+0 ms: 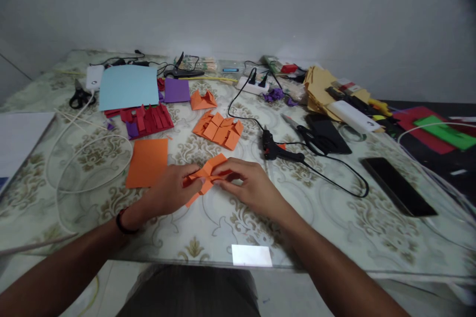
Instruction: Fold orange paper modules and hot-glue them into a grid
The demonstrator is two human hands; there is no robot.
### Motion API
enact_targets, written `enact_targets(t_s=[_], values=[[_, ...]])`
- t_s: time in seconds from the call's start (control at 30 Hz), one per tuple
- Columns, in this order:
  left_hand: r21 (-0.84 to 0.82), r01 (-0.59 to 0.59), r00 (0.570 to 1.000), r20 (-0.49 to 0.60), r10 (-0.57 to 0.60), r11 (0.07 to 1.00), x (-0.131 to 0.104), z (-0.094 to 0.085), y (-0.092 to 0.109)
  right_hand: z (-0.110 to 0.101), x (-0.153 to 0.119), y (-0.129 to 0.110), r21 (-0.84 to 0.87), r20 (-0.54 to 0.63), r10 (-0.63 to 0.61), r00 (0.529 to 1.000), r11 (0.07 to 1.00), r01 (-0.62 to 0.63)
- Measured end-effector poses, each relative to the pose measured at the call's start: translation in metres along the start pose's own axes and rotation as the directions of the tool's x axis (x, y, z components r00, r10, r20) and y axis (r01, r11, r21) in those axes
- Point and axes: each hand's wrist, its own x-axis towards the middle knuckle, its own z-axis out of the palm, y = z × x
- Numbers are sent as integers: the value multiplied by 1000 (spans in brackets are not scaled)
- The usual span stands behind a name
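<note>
A folded orange paper piece (207,174) is held between my two hands, just above the patterned tabletop (208,233). My left hand (173,188) pinches its left side, thumb and fingers closed on it. On the right side, my right hand (251,183) grips it with thumb and fingertips. A flat orange sheet (148,161) lies beside my left hand, partly behind it. Beyond my hands sit a joined orange folded piece (219,130) and a smaller orange folded piece (203,100).
Right of my hands lie a black glue gun (280,151) with its cord, scissors (316,139) and a dark phone (397,185). Further back are a power strip (253,85), a light blue sheet (129,86), red folded paper (150,120) and a purple square (177,90). White cable loops at left.
</note>
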Motion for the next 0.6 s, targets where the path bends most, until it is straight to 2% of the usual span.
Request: enact_targets(t_s=[0.17,0.33,0.47,0.6], values=[[-69,29,999,40,-26,997,0,-1,4,1,-1,0,-64,-52,-82,995,995,78],[-176,131,987,119,-111,976,1,0,8,6,-3,-1,-143,-97,-214,972,969,199],[-241,152,986,105,-130,958,2,3,5,10,-4,-3,-177,-124,-218,968,965,194],[-280,113,993,48,-104,953,3,7,2,17,-7,-2,-196,-157,-186,970,968,153]])
